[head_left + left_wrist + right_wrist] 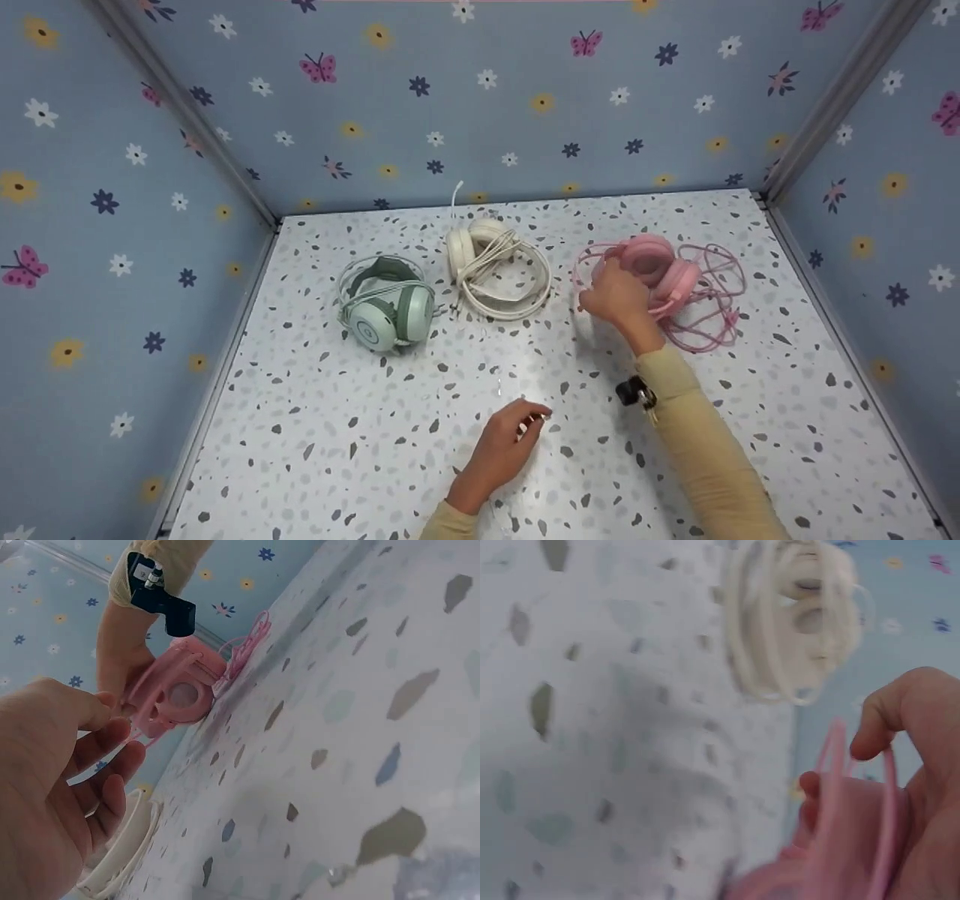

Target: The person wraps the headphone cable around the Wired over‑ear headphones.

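Observation:
My right hand [619,296] grips the headband of the pink headphones [679,285] at the right of the table. In the right wrist view, its fingers curl round the pink band [859,821], and loops of pink cable [889,817] run close by. Loose coils of the pink cord [705,330] lie to the right of the ear cups. My left hand [502,442] is low over the near middle of the table, fingers loosely bent and holding nothing. The left wrist view shows those relaxed fingers [112,799], with the pink headphones [176,690] beyond them.
Green headphones [390,319], cable wrapped about them, lie at the left. Cream headphones [461,251] with a coiled cable [540,289] sit at the back middle. The speckled white table [360,457] is enclosed by flower-patterned panels [487,112] behind and at both sides.

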`<state>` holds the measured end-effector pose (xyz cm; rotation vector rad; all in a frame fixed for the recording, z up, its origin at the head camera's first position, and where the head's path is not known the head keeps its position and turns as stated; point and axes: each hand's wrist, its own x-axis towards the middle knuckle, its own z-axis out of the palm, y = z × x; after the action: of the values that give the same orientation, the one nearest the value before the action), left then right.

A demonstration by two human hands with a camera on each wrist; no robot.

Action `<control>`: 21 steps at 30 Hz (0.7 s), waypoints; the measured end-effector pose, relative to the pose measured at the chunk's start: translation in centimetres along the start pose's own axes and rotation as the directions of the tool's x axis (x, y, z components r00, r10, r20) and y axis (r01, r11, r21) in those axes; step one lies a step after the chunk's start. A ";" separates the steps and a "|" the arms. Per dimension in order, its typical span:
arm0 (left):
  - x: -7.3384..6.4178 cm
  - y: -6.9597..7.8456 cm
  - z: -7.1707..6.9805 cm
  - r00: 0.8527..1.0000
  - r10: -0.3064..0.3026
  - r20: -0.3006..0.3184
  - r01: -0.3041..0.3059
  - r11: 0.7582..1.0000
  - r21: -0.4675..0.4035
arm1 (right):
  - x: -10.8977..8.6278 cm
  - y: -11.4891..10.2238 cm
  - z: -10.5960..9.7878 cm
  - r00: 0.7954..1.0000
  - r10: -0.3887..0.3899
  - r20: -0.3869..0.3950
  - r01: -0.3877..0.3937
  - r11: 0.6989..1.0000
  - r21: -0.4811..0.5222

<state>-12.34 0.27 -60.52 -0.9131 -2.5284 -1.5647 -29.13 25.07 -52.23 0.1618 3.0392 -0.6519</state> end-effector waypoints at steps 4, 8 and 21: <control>1.0 0.2 0.1 1.000 -0.004 -0.007 0.003 0.993 -0.115 | -1.9 -0.5 -4.0 0.988 0.012 -0.155 0.003 0.995 0.098; 1.2 0.3 0.2 0.999 -0.050 0.000 0.049 0.978 -0.204 | -4.1 -1.2 -7.5 0.988 0.041 -0.149 0.005 0.955 0.297; -0.2 0.5 -1.0 0.963 -0.268 0.035 0.268 0.928 -0.257 | -10.8 -2.9 -11.6 0.957 -0.261 -0.129 0.289 0.900 0.326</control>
<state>-12.19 -0.46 -59.68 -0.5982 -2.5786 -2.0118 -18.80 26.19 -39.98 -0.2499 3.0233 -1.2229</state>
